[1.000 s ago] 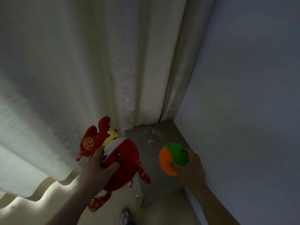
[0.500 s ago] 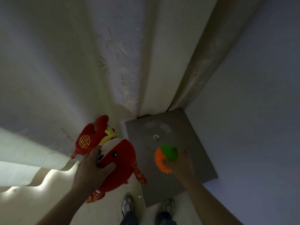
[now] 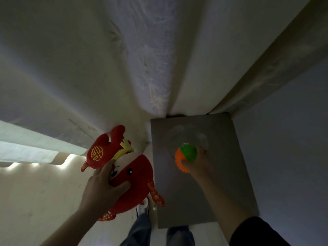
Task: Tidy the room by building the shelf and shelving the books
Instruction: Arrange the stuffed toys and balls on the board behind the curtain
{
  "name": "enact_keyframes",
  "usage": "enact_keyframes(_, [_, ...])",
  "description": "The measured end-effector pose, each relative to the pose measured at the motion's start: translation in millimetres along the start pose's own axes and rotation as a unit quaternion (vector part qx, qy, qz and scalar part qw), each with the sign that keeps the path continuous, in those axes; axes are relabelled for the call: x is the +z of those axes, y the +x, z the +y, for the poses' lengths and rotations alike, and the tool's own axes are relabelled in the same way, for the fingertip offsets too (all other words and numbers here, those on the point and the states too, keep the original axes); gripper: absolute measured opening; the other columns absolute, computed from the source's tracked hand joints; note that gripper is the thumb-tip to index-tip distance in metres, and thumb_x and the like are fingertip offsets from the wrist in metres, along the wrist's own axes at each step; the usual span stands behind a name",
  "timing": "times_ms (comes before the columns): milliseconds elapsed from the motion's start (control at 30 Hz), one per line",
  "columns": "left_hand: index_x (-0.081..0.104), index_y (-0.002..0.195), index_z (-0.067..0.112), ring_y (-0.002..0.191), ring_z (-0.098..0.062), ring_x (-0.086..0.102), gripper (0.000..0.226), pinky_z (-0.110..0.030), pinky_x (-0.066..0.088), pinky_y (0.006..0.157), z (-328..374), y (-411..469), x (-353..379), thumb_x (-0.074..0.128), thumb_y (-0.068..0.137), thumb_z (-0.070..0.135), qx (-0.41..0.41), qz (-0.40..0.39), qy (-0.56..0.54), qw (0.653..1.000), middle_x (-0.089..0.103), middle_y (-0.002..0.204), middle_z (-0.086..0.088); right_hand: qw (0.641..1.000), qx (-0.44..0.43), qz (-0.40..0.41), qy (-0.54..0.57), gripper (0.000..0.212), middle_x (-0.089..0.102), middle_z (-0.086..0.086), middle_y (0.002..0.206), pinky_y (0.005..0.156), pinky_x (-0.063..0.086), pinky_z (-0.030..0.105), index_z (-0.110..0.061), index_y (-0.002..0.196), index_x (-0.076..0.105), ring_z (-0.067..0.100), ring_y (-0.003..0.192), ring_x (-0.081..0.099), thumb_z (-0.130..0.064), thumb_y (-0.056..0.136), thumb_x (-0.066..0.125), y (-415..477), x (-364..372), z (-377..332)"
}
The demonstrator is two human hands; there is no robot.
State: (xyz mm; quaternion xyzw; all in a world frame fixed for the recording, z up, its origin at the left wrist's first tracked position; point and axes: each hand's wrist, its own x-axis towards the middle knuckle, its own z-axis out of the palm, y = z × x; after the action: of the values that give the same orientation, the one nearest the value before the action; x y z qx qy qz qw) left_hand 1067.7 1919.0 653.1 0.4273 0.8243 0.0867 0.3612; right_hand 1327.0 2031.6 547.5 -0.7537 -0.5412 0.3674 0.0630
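Note:
A grey shelf top (image 3: 221, 192) stands in the room's corner, seen from above. My right hand (image 3: 198, 166) grips a spiky green-and-orange ball (image 3: 186, 156) just over that top; whether the ball touches it I cannot tell. My left hand (image 3: 104, 189) holds a red plush toy (image 3: 134, 180) with a gold emblem, yellow tuft and white face, in the air left of the shelf. No books are in view.
White curtains (image 3: 124, 68) hang behind and to the left, down to the pale floor (image 3: 35, 201). A plain wall (image 3: 292, 139) closes the right side. My legs and a shoe (image 3: 142, 209) show below, close to the shelf's front edge.
The view has tilted down and drawn closer to the shelf. My right hand has carried the ball forward over the middle of the shelf top. My left hand keeps the plush beside it.

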Motion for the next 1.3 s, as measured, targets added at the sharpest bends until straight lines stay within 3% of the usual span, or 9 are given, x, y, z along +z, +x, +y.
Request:
enact_keyframes(300, [0.032,0.142,0.030,0.111,-0.025,0.050,0.077,-0.044,0.051,0.089,3.6,8.0,15.2,0.070,0.078,0.047,-0.010,-0.002,0.007,1.000,0.046,0.135,-0.003,1.000,-0.019,-0.017,-0.011,0.083,0.045,0.014,0.136,0.102,0.038,0.034,-0.016,0.140,0.040,0.032,0.123,0.046,-0.027,0.068,0.078,20.5,21.3,4.9])
enact_keyframes(433, [0.032,0.143,0.029,0.105,-0.020,0.048,0.077,-0.043,0.050,0.088,10.3,5.1,17.8,0.071,0.079,0.045,-0.002,0.001,0.008,1.000,0.046,0.135,-0.004,0.999,-0.032,-0.022,0.000,0.085,0.045,0.016,0.136,0.103,0.040,0.040,-0.017,0.141,0.041,0.034,0.125,0.045,-0.030,0.067,0.080,15.6,17.4,6.8])
enact_keyframes(600, [0.033,0.141,0.029,0.111,-0.026,0.051,0.074,-0.044,0.051,0.087,32.6,-2.1,18.2,0.070,0.079,0.045,0.039,-0.007,0.001,0.999,0.047,0.134,-0.003,0.999,-0.036,0.004,0.036,0.067,0.054,0.018,0.125,0.097,0.041,0.034,-0.006,0.124,0.053,0.035,0.116,0.052,-0.033,0.067,0.075,-7.2,-13.2,18.1])
enact_keyframes(700, [0.034,0.138,0.032,0.108,-0.024,0.052,0.072,-0.044,0.052,0.086,53.6,-6.0,18.3,0.070,0.078,0.048,0.077,-0.015,-0.002,0.997,0.049,0.132,-0.001,0.994,-0.031,0.036,0.101,0.059,0.057,0.009,0.118,0.094,0.037,0.027,-0.004,0.124,0.055,0.027,0.113,0.054,-0.034,0.076,0.073,-30.4,-40.9,30.3])
enact_keyframes(833, [0.035,0.137,0.035,0.108,-0.023,0.053,0.080,-0.043,0.052,0.087,89.4,-13.1,22.4,0.060,0.066,0.064,0.116,-0.036,-0.011,0.993,0.050,0.130,0.002,0.990,0.037,0.032,0.135,0.070,0.043,0.007,0.144,0.100,0.035,0.027,-0.011,0.146,0.034,0.023,0.130,0.044,-0.037,0.088,0.065,-65.4,-77.1,52.6])
enact_keyframes(967, [0.036,0.137,0.035,0.105,-0.022,0.052,0.087,-0.041,0.051,0.085,131.9,-22.3,34.7,0.054,0.059,0.069,0.169,-0.052,-0.004,0.984,0.049,0.127,0.002,0.975,0.094,0.061,0.194,0.075,0.043,0.010,0.146,0.108,0.039,0.037,-0.011,0.148,0.031,0.026,0.131,0.045,-0.043,0.088,0.063,-92.4,-107.9,80.5])
enact_keyframes(1067, [0.039,0.135,0.035,0.102,-0.019,0.052,0.084,-0.036,0.049,0.081,163.4,-28.9,50.3,0.058,0.060,0.068,0.218,-0.074,-0.003,0.973,0.050,0.125,0.003,0.961,0.114,0.092,0.236,0.065,0.054,0.008,0.136,0.100,0.048,0.043,-0.012,0.142,0.041,0.025,0.118,0.055,-0.040,0.088,0.063,-108.8,-130.0,102.9])
enact_keyframes(1200, [0.038,0.138,0.029,0.111,-0.024,0.050,0.093,-0.042,0.048,0.090,202.1,-38.8,79.2,0.056,0.056,0.069,0.250,-0.093,0.015,0.964,0.048,0.129,-0.002,0.946,0.099,0.140,0.275,0.039,0.056,-0.005,0.116,0.079,0.049,0.024,-0.026,0.127,0.050,0.008,0.095,0.057,-0.025,0.090,0.064,-128.1,-156.8,129.3])
enact_keyframes(1300, [0.036,0.139,0.031,0.116,-0.026,0.048,0.097,-0.047,0.046,0.095,226.0,-40.6,107.6,0.048,0.052,0.074,0.263,-0.115,0.023,0.958,0.046,0.132,-0.002,0.938,0.108,0.165,0.286,0.047,0.052,-0.007,0.126,0.084,0.044,0.023,-0.022,0.134,0.048,0.009,0.107,0.052,-0.026,0.091,0.064,-140.3,-169.9,150.9])
